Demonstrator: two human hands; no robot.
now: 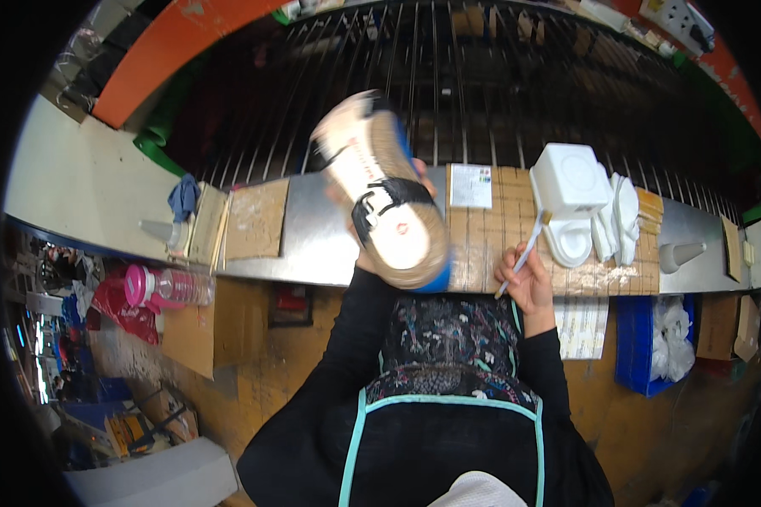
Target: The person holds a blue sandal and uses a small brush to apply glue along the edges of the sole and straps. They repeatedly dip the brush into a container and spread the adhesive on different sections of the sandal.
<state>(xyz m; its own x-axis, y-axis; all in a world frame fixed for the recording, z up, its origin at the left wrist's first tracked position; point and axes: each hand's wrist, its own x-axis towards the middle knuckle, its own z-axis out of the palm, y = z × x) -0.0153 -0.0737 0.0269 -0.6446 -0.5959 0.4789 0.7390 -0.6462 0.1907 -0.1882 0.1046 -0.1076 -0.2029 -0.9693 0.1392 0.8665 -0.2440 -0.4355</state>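
Observation:
My left hand (425, 177) grips a shoe (402, 237) held up above the work surface, its underside turned up. The underside is cream and tan with black parts, and blue shows along one edge. Motion blurs it, and it hides most of the hand. My right hand (528, 277) is closed round the pale handle of a small brush (529, 247). Its brownish bristles point up, close to a white plastic container (569, 179) with a round opening at its near side. Beside the container lie folded white cloths (621, 220).
A rack of metal bars (448, 93) runs behind the bench. Cardboard (482, 253) covers part of the metal bench top (309, 224). Grey cones (681, 256) stand towards both ends. A pink-lidded bottle (173, 286) is at left; a blue bin (634, 355) with plastic bags sits below right.

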